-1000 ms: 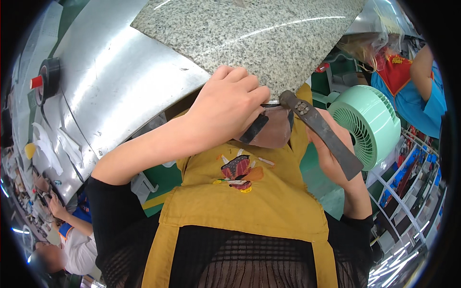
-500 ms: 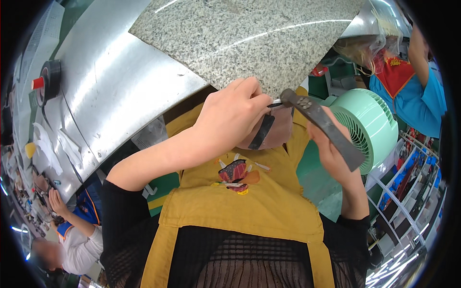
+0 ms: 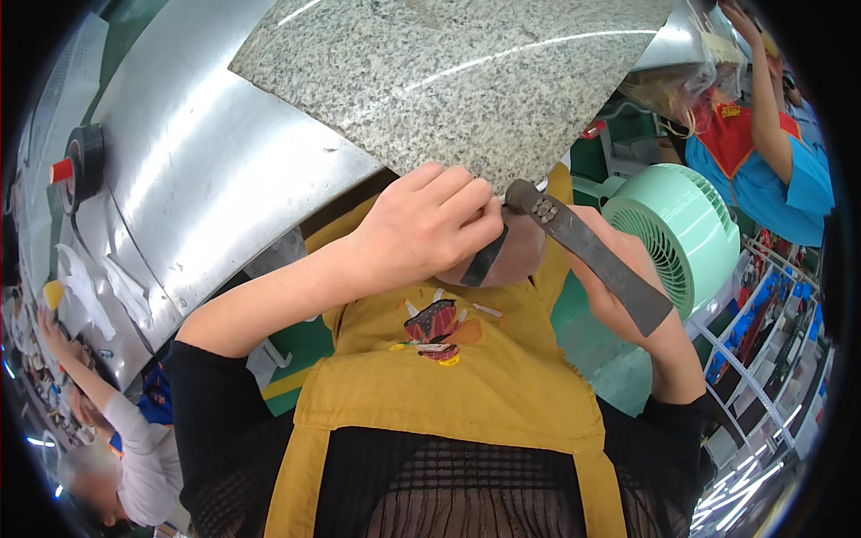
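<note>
My right hand point(image 3: 621, 240) is closed round a cobbler's hammer point(image 3: 603, 260), whose handle is hidden by the fingers. The dark metal head has a small round face at one end and a long flat peen at the other. That round face is at the near corner of a speckled granite slab point(image 3: 430, 99), close to the fingertips of my left hand point(image 3: 429, 220). Those fingers are curled and pinch a brownish-pink leather-like piece point(image 3: 527, 251) with a black strip point(image 3: 485, 260) across it. The piece hangs below the slab's edge; its upper part is hidden.
A shiny metal bench point(image 3: 206, 134) extends left, with a black roll point(image 3: 85, 169) and white scraps point(image 3: 82, 287) on it. At right are a mint-green fan point(image 3: 686, 233) and metal racks point(image 3: 749, 386). Co-workers stand at far left point(image 3: 134, 457) and upper right point(image 3: 771, 161).
The hammer head has shifted slightly left and down, towards my left fingertips. My left hand has moved slightly left and down. Both co-workers' arms have moved.
</note>
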The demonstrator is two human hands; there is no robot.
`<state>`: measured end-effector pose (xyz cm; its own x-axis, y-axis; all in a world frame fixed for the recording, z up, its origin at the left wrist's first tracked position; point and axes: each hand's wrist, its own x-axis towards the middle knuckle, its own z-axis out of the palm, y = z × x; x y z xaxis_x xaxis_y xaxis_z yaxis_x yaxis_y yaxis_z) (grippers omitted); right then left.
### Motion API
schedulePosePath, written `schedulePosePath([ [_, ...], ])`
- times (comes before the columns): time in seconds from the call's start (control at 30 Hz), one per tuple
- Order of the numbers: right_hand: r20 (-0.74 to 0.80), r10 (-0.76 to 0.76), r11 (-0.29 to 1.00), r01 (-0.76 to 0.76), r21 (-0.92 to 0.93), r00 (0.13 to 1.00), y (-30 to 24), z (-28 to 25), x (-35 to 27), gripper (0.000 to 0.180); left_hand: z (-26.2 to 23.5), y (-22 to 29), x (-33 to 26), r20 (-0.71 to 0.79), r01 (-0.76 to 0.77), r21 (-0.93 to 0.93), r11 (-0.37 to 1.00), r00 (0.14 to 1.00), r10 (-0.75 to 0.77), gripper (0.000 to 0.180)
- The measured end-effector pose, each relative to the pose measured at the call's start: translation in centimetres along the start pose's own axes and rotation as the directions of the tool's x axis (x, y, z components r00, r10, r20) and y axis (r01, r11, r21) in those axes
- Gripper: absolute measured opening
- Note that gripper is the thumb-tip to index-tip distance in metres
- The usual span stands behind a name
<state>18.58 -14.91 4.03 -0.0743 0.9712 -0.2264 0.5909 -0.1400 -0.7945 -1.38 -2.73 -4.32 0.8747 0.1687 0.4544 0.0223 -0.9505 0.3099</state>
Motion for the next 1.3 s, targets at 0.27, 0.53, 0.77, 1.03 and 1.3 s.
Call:
schedulePosePath([
  [0.27, -0.033, -0.104, 0.986, 0.099, -0.134, 0.994, -0.7, -0.1, 0.0, 0.021, 0.6, -0.1, -0.2, -0.097, 0.021, 0.010, 1.000, 0.995, -0.019, 0.031],
  [0.53, -0.006, 0.088, 0.996, -0.088, 0.003, 0.996, -1.8, -0.3, 0.0, 0.027, 0.6, 0.0, -0.5, -0.075, 0.013, 0.084, 0.996, 0.997, -0.007, 0.029],
  [0.77, 0.032, 0.043, 0.998, -0.042, -0.048, 0.999, -0.9, 0.5, 0.1, 0.031, -0.1, -0.4, -0.9, -0.034, 0.210, -0.215, 0.954, 0.975, -0.222, 0.029],
  [1.03, -0.006, -0.024, 0.997, 0.023, -0.079, 1.000, -0.7, 1.1, -0.1, 0.023, 0.1, 0.0, -1.0, -0.096, 0.027, 0.007, 1.000, 0.995, -0.026, 0.032],
  [1.3, -0.054, 0.119, 0.991, -0.115, 0.062, 0.991, -3.2, 0.7, -0.2, 0.024, 0.0, 0.2, -1.4, -0.081, 0.043, 0.004, 0.999, 0.996, -0.043, 0.030],
])
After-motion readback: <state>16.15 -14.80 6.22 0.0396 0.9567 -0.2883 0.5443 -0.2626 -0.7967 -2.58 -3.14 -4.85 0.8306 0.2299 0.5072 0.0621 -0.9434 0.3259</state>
